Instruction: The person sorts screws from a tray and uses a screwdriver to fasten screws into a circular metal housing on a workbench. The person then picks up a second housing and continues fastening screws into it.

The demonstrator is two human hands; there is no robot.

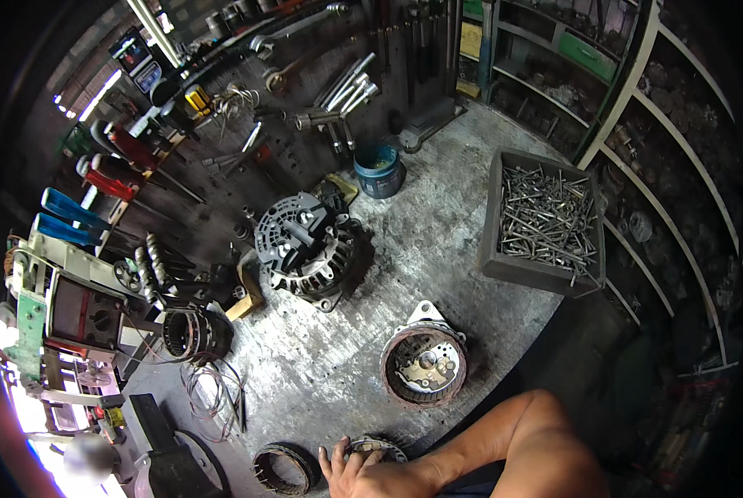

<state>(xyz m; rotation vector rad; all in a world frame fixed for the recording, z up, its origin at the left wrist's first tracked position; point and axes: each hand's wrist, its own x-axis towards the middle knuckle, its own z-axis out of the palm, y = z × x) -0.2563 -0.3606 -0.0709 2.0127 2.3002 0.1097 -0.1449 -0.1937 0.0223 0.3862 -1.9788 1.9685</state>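
Observation:
My right hand (361,476) reaches in from the lower right over a round metal alternator housing (388,449) at the bottom edge. Its fingers bend over the housing's near rim, one or two sticking up apart from the rest; the thumb and much of the housing are hidden. Just left of the hand lies a dark stator ring (285,469) with wire ends. Farther up, another alternator housing (428,373) with a brown stator ring in it rests on the metal bench. My left hand is out of view.
An alternator (309,249) stands mid-bench, near a blue tub (379,172). At the right, a box (546,274) holds many bolts. A wound stator (193,334), wire leads (214,390) and a meter (85,311) are at left. Tools hang behind; shelves (637,91) stand right.

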